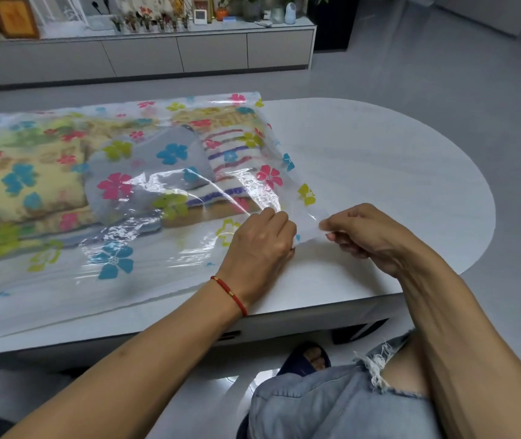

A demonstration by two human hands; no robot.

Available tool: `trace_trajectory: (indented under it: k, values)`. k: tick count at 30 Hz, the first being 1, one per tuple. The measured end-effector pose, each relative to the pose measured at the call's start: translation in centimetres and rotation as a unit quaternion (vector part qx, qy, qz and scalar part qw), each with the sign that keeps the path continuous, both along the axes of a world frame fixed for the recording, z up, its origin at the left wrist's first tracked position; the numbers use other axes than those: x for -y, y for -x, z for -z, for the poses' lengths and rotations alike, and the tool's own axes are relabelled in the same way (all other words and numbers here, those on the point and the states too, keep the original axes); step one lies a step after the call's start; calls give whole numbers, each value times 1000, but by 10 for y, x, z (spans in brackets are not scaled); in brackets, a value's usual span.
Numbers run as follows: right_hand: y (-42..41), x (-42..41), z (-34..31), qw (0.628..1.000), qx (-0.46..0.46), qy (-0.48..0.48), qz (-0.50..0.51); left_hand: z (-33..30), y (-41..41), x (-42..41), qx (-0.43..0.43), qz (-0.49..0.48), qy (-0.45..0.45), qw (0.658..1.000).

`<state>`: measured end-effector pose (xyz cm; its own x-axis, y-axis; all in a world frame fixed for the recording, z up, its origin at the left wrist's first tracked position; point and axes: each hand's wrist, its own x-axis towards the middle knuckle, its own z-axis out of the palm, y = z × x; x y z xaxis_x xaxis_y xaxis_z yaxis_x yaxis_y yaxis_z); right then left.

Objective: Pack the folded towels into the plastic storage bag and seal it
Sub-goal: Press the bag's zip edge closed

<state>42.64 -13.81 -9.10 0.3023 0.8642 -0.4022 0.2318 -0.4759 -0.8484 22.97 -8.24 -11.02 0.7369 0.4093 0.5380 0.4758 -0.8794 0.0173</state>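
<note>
One white rounded table on grey floor, sideboard beyond.

Towels inside bag on table, sideboard behind.

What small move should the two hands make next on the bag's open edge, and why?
Probably press the two layers together at that corner and run along the edge. The towels already lie inside the bag, and the left hand and right hand pinch its edge.
</note>
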Motion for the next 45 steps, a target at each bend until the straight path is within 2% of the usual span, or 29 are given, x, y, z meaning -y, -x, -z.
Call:
trace_trajectory:
  k: [4,6,7,9,10,12,14,15,27,33,37,40,45]
  values:
    - [2,6,-5,1000,17,5,5,2,29,2,-16,-24,12,1000]
    - [9,10,-3,996,93,4,-11,4,35,4,-18,-44,26,999]
    - [14,13,-1,984,178,-6,-15,5,36,5,-13,-50,36,998]
    - [31,19,2,919,386,-79,0,6,38,4,-1,-51,68,996]
    - [40,22,2,882,447,-148,-10,6,38,4,5,-53,84,995]
    - [54,22,4,827,494,-247,-101,4,38,4,18,-51,106,993]
    - [64,17,13,777,550,-246,-181,3,38,5,33,-43,110,992]
    - [67,15,17,766,564,-242,-192,3,39,5,34,-39,106,993]
    - [53,30,42,768,558,-291,-121,0,111,4,-16,-45,22,999]
    - [64,34,40,712,606,-334,-120,2,138,4,-3,-63,22,998]
    - [121,23,36,688,620,-349,-140,3,134,7,-5,-65,25,998]
    - [160,13,44,702,587,-364,-174,4,135,6,3,-62,30,998]
    - [151,14,50,701,579,-388,-150,5,157,-4,-24,-45,-45,998]
